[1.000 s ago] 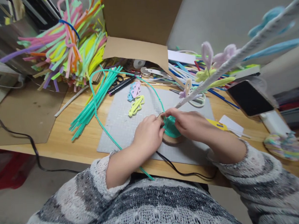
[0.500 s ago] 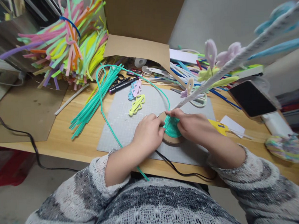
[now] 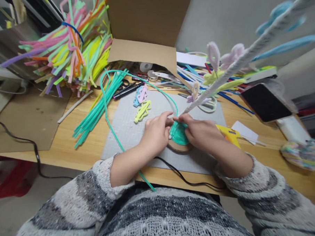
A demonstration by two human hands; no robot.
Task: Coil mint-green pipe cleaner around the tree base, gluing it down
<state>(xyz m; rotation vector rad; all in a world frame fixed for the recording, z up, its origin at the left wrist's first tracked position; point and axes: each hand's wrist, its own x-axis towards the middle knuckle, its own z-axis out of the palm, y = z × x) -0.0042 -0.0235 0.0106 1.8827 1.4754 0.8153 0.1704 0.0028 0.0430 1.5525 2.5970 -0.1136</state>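
Note:
A brown cardboard disc point(image 3: 177, 146) lies on a grey mat point(image 3: 137, 129), partly covered by a coil of teal pipe cleaner point(image 3: 178, 135). My left hand point(image 3: 156, 134) curls around the disc's left side, thumb and forefinger pinching at the coil's top edge. My right hand point(image 3: 200, 131) presses on the coil's right side, fingers closed on the teal strand. The long free end of the teal pipe cleaner point(image 3: 108, 99) loops up over the mat to the left and runs down off the table edge.
A bundle of teal pipe cleaners point(image 3: 97, 110) lies left of the mat, a heap of coloured ones point(image 3: 66, 56) behind it. An open cardboard box point(image 3: 148, 35), scissors, a black marker point(image 3: 127, 89), a yellow glue gun point(image 3: 229, 134), a phone point(image 3: 266, 102) and a pipe-cleaner flower branch point(image 3: 223, 73) surround the mat.
The free teal loop has shifted a little to the right. My left thumb and forefinger have moved up to the top of the coil, close to my right fingertips.

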